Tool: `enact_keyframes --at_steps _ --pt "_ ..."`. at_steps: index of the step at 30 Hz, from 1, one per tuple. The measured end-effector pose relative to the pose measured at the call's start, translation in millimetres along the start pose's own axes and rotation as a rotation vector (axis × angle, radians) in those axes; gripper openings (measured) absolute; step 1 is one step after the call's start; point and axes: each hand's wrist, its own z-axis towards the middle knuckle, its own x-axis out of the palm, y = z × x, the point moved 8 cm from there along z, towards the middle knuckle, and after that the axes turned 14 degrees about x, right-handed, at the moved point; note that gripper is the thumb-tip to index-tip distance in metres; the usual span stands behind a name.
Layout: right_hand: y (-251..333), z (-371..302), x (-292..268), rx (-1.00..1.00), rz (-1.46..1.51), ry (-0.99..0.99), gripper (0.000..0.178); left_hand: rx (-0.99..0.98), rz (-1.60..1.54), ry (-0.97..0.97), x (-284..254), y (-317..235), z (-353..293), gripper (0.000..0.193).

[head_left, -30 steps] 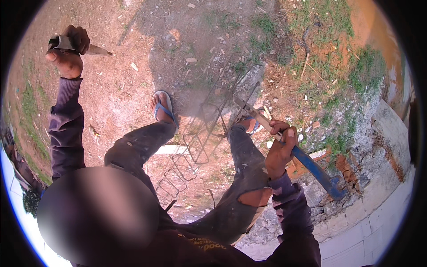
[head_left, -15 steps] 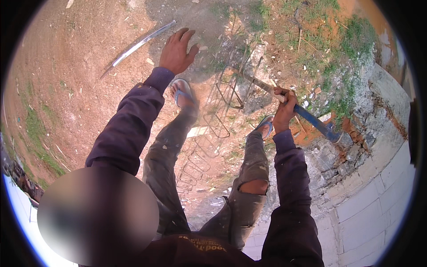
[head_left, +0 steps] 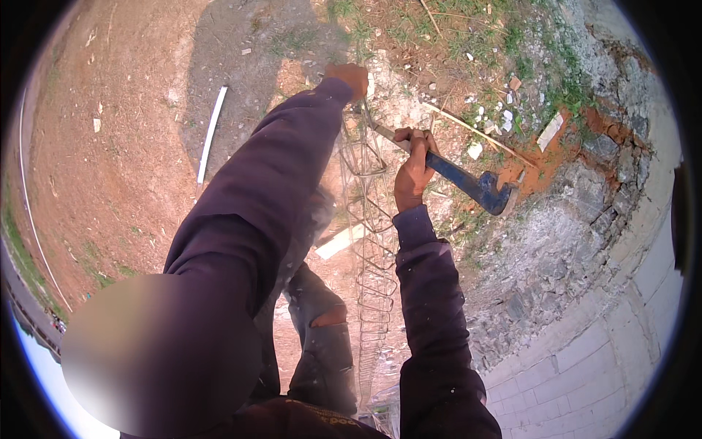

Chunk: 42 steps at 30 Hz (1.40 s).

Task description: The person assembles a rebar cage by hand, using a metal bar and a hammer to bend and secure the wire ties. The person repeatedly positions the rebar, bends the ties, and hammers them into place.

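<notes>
My right hand (head_left: 415,170) is closed round the shaft of a long bar tool. Its thick blue part (head_left: 468,183) ends in a hook to the right, and its paler shaft reaches left to the far end of a steel rebar cage (head_left: 376,230). At that far end my left hand (head_left: 347,79) looks curled, with its arm stretched across the view. Its fingers are mostly hidden and what they hold cannot be made out. The cage, thin rods with bent stirrups, runs from there down past my legs.
A pale strip (head_left: 212,135) lies on the dirt to the left, and a flat pale board piece (head_left: 342,241) near the cage. A thin stick (head_left: 479,133) and white rubble lie beyond the tool. A block wall (head_left: 570,373) with a broken concrete base runs along the right.
My left hand has moved from above the open ground rightward to the cage's far end, its fingers now curled. My right hand and the tool sit further left; the view has shifted.
</notes>
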Motion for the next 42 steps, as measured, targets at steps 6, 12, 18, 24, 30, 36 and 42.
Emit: enact_keyframes --at_steps 6,12,18,24,30,36,42 --pt "62 11 -88 -0.039 0.190 -0.281 0.024 0.104 0.313 0.029 3 -8 42 0.028" --pt "176 -85 -258 -0.281 0.351 -0.508 0.036 0.292 0.607 -0.073 -16 -60 73 0.041" --pt "78 -247 -289 -0.008 0.312 -1.043 0.038 0.698 0.287 -0.548 -71 -96 57 0.047" --pt "-47 -338 -191 0.895 -0.112 -1.141 0.043 0.412 0.483 0.379 -66 5 41 0.045" --pt "-146 -294 -99 1.165 -0.041 -0.746 0.038 0.396 0.700 0.385 -109 17 53 0.044" --pt "-180 -227 -41 1.069 0.691 -0.558 0.020 0.642 0.572 0.240 -76 -41 123 0.045" --pt "-138 -183 -19 1.096 0.993 -0.626 0.026 0.428 0.319 0.234 -21 -60 279 0.039"
